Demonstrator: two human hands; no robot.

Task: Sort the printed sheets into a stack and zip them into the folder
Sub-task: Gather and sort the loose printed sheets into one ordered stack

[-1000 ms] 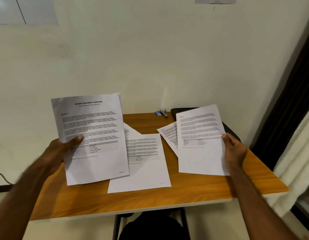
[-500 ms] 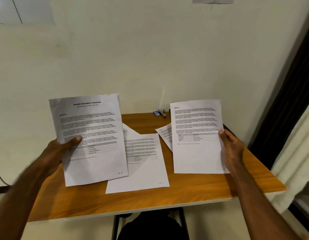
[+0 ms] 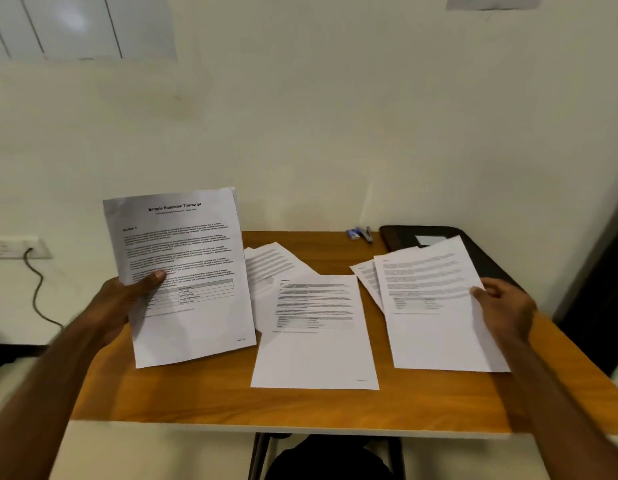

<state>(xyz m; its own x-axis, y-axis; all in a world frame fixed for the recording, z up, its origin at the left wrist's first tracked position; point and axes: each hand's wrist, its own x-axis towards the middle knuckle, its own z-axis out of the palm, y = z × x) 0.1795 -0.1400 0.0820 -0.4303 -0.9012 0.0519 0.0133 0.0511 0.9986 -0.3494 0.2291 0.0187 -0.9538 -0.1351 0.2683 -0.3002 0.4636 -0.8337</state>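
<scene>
My right hand pinches a printed sheet by its right edge, long axis pointing away from me, low over the worktop — the transcript stack gripped in my left hand lies well to its left.

sheet in left hand | heading "Sample Education Transcript" | other print too blurred

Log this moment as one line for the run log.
left hand: holds transcript sheets raised | right hand: pinches sheet | folder: untouched
</scene>
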